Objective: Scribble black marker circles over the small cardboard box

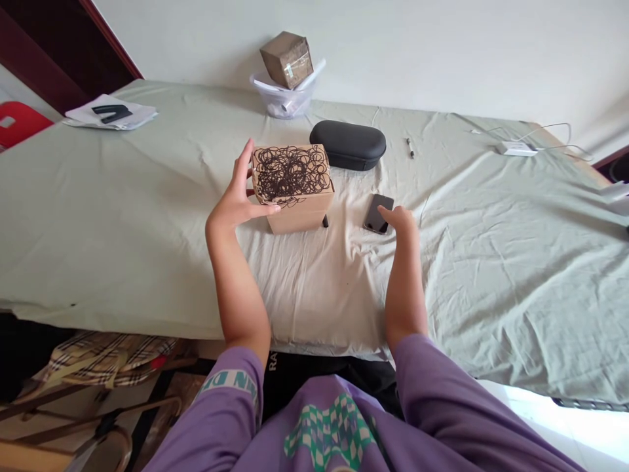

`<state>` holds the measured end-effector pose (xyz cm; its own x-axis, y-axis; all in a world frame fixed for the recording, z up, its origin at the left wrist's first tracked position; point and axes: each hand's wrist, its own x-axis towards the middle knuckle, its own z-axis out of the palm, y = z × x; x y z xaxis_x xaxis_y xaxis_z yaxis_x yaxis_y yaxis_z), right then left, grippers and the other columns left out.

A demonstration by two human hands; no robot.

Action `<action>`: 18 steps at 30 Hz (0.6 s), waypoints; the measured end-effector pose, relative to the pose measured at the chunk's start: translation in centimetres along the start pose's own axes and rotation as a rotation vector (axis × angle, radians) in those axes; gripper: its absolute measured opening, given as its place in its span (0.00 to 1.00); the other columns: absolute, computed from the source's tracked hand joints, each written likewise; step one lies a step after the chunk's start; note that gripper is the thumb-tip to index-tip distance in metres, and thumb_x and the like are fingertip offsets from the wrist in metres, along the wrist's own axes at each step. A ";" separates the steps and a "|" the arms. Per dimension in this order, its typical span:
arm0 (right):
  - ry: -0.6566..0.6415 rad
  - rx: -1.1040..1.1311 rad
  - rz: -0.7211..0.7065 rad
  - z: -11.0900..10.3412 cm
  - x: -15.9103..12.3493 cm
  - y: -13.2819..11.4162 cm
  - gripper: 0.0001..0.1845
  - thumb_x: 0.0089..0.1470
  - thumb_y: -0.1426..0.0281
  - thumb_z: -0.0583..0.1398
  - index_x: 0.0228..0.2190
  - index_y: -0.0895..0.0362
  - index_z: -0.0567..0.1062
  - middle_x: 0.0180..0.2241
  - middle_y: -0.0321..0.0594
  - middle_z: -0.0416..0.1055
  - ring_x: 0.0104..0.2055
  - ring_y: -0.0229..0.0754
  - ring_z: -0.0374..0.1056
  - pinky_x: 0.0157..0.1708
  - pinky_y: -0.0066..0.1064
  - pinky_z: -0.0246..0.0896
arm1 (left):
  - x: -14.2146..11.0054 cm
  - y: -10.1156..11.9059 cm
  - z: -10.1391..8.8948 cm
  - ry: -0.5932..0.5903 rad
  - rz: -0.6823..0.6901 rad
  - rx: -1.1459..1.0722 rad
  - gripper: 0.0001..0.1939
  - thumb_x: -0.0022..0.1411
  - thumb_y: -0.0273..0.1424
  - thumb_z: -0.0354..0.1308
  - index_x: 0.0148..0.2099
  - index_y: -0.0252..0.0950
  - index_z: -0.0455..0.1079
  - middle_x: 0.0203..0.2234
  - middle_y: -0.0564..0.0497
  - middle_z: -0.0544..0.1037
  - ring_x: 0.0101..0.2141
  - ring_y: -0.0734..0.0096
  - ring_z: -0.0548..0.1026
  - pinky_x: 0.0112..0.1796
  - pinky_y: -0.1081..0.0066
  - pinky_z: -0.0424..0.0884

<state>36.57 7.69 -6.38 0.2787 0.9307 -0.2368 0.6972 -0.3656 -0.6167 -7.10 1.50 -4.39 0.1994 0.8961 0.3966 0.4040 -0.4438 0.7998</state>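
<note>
My left hand (239,195) is closed around the left end of a brown cardboard box (297,215). Its thumb lies on the near side and its fingers reach to the far left corner. Black scribbled loops cover the box's top. A small black object (325,221) pokes out by the box's lower right edge, its kind unclear. To the right, a dark smartphone (377,215) is at the cloth, with my right hand (403,219) at its right edge. The right thumb lies over the screen; the other fingers curl in and are mostly hidden.
A black zip case (348,144) lies just behind the box. Farther back, a plastic bowl (280,103) carries another cardboard box (287,60) against the wall. A marker (409,148), a white adapter (517,149) with cables and papers (135,118) lie on the wrinkled cloth (162,262).
</note>
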 end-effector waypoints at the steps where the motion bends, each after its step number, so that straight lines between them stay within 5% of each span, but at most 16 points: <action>1: -0.008 -0.040 0.011 -0.7 -0.5 -0.4 0.39 0.63 0.54 0.65 0.65 0.68 0.75 0.69 0.76 0.65 0.75 0.78 0.60 0.72 0.71 0.58 | -0.1 0.4 0.0 0.002 0.006 -0.007 0.82 0.43 0.47 0.89 0.84 0.60 0.35 0.83 0.46 0.40 0.73 0.34 0.57 0.64 0.37 0.77; 4: -0.178 -0.127 -0.202 -2.3 -2.6 -1.9 0.48 0.57 0.52 0.70 0.73 0.56 0.69 0.78 0.61 0.54 0.79 0.73 0.54 0.77 0.66 0.52 | -0.2 2.1 0.1 0.001 0.035 -0.007 0.80 0.44 0.53 0.87 0.84 0.57 0.35 0.83 0.46 0.41 0.73 0.36 0.58 0.65 0.39 0.76; 9: -0.510 -0.102 -0.760 -2.2 -5.1 -4.2 0.85 0.42 0.45 0.78 0.82 0.46 0.33 0.85 0.44 0.29 0.86 0.67 0.24 0.82 0.65 0.28 | 0.0 5.1 0.5 0.018 0.350 -0.023 0.75 0.51 0.60 0.81 0.84 0.53 0.34 0.80 0.45 0.52 0.78 0.40 0.55 0.78 0.38 0.52; 14: -0.386 0.106 -1.072 -0.9 -5.2 -5.5 0.94 0.36 0.34 0.77 0.81 0.51 0.25 0.84 0.47 0.19 0.86 0.64 0.18 0.83 0.58 0.23 | 0.6 7.4 1.5 0.121 0.555 -0.085 0.65 0.56 0.64 0.74 0.81 0.66 0.37 0.78 0.57 0.56 0.80 0.49 0.54 0.79 0.44 0.50; 18: -0.191 0.206 -1.163 -1.7 -6.0 -6.1 0.95 0.38 0.24 0.69 0.78 0.49 0.15 0.85 0.45 0.22 0.87 0.59 0.21 0.84 0.55 0.27 | 1.0 7.2 1.6 0.232 0.562 -0.101 0.64 0.51 0.77 0.64 0.79 0.73 0.33 0.81 0.64 0.45 0.82 0.49 0.43 0.81 0.44 0.44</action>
<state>31.79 4.29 0.11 -0.5640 0.6951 0.4458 0.3423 0.6881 -0.6398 -2.54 -0.84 1.03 0.1532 0.5069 0.8483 0.2045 -0.8561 0.4747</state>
